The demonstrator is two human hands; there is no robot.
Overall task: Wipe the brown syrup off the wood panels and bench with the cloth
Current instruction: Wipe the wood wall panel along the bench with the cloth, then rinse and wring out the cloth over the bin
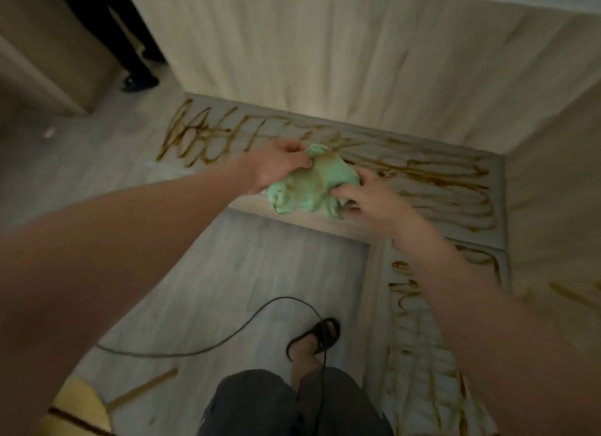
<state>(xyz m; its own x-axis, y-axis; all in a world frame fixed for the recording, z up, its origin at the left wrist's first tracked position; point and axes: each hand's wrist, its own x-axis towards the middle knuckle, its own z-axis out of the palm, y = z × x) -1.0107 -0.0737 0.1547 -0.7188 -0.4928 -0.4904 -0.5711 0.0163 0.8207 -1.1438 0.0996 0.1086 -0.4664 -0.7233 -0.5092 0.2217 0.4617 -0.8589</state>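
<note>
A crumpled green cloth (312,183), stained brown in places, is held over the front edge of the low L-shaped bench (422,234). My left hand (279,164) grips its upper left edge. My right hand (367,196) pinches its right side. Brown syrup squiggles (208,136) cover the bench's left part, thicker syrup lines (448,188) run across its right part, and more syrup (413,322) trails down the side section. A faint brown streak (569,294) marks the right wood panel (553,208).
Pale wood panels (325,52) rise behind the bench. A black cable (227,335) loops over the grey floor by my sandalled foot (317,336). A yellow stool (81,406) stands at the lower left. Another person's dark legs and shoes (136,78) are at the top left.
</note>
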